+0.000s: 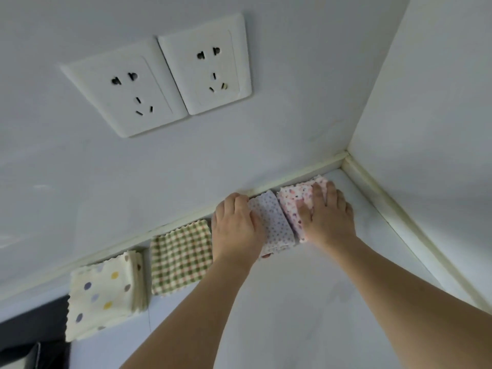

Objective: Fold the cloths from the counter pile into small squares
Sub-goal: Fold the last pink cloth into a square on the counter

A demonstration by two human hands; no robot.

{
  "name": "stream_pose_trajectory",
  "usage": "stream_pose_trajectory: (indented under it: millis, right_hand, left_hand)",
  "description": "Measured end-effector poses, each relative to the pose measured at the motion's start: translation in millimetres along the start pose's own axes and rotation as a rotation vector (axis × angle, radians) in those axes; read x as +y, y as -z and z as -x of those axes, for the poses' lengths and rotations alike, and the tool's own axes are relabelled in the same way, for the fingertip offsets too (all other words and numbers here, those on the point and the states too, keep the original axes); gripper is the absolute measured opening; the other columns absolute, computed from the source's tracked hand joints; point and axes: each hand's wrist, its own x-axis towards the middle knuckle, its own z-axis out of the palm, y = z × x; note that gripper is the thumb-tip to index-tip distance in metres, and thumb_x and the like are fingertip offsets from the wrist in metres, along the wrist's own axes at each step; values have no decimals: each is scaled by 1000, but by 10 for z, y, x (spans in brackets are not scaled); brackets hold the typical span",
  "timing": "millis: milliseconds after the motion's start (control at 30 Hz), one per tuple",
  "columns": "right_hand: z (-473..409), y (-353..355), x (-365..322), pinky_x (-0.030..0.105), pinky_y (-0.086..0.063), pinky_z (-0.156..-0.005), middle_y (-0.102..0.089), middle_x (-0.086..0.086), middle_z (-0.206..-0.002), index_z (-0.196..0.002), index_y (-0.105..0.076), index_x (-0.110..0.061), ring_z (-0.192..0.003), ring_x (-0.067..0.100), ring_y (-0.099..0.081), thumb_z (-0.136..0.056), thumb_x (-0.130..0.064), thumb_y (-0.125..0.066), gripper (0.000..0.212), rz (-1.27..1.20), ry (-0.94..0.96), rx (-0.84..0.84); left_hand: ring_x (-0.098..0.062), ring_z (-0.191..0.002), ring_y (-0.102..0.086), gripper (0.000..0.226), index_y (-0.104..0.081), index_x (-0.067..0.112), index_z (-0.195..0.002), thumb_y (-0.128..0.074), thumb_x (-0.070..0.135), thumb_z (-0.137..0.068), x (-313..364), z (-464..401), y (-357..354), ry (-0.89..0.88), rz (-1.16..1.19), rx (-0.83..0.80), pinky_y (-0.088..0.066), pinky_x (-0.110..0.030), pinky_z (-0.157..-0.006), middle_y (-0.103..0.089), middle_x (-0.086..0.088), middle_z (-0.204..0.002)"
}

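Tabletop [306, 302], wall edge: four folded cloths in a row. Left hand [235, 226] flat, fingers straight, pressing lilac dotted cloth [274, 222]; right hand [326, 211] flat on pink speckled cloth [291, 199], likely squaring the squares. Checked cloth [181, 255], spotted cloth [103, 291] lie finished.

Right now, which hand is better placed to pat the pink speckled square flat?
Right hand: it already lies flat on the pink speckled square by the corner. The left hand rests on the lilac dotted square beside it.
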Motion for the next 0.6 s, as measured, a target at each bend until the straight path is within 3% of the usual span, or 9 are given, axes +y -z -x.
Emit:
stream_pose_trajectory:
  millis: [100,267,467,600]
  right_hand:
    - [60,-41,-152,49,-7,-118,4,10,-161,-153,-6,-19,-146,34,-1,-96,-57,-12,70,20,-24,-39]
    - [183,7,-376,57,17,-110,21,8,-159,-154,2,-18,-144,32,22,-87,-69,3,84,94,-101,-25]
    - [284,19,-847,65,8,-110,17,13,-159,-153,8,-13,-145,38,17,-69,-90,1,114,-66,-208,-180]
    - [355,-32,-999,64,12,-110,19,14,-158,-152,11,-12,-144,37,20,-68,-92,-5,117,-82,-200,-211]
  left_hand:
    - [-27,-131,-34,53,-45,12,-133,-27,34,-89,-263,106,109,97,-154,14,-22,-46,-115,-43,-5,-140]
    - [-30,-143,-15,58,-28,15,-144,-32,45,-95,-767,272,289,414,-242,6,-3,-56,-117,-25,-6,-153]
    - [-29,-147,3,74,-11,17,-151,-21,61,-92,-1220,442,463,731,-255,-14,2,-65,-113,-6,-7,-159]
    - [-31,-147,11,86,0,18,-155,-10,72,-88,-1382,482,496,923,-207,-78,3,-71,-109,7,-7,-162]
